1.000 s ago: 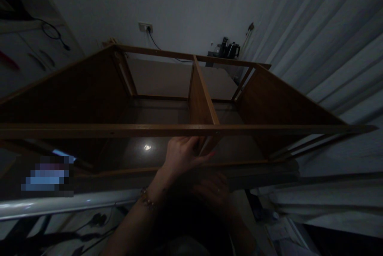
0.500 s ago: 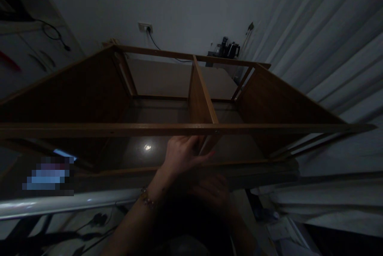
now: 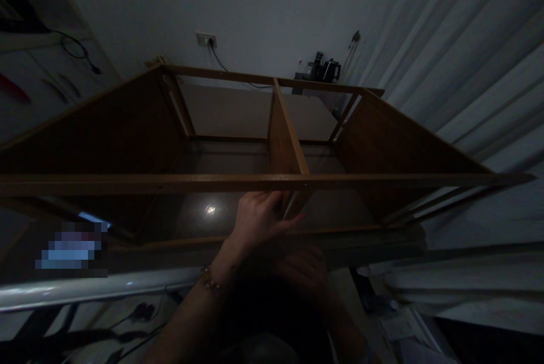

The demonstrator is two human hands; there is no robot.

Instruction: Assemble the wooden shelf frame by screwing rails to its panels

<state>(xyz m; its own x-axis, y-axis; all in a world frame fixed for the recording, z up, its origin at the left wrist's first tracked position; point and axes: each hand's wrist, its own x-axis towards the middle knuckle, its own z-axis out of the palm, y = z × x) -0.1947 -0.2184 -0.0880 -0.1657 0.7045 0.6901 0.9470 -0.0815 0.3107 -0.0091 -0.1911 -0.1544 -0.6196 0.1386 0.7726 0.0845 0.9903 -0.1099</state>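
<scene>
A wooden frame (image 3: pixel 204 183), like the body of a cabinet without a top, stands on a table. My left hand (image 3: pixel 261 218) reaches beneath its front rail and is closed around the front edge of the upright divider panel (image 3: pixel 287 131), thumb to the right. A beaded bracelet (image 3: pixel 209 280) circles that wrist. Below, close to my body, my right hand (image 3: pixel 302 270) is in deep shadow near the table's front edge. Its fingers look curled and apart from the frame; what they hold, if anything, is hidden.
Wooden side panels close the frame at left (image 3: pixel 106 120) and right (image 3: pixel 395 131). A white curtain (image 3: pixel 480 69) hangs at right. Behind are a wall socket (image 3: pixel 206 40) with a plugged-in cord and a black kettle (image 3: pixel 330 71). A blurred-out bright object (image 3: pixel 72 248) lies at front left.
My right hand has shifted very slightly to the right. My left hand keeps its hold on the divider panel, and the frame stays in place.
</scene>
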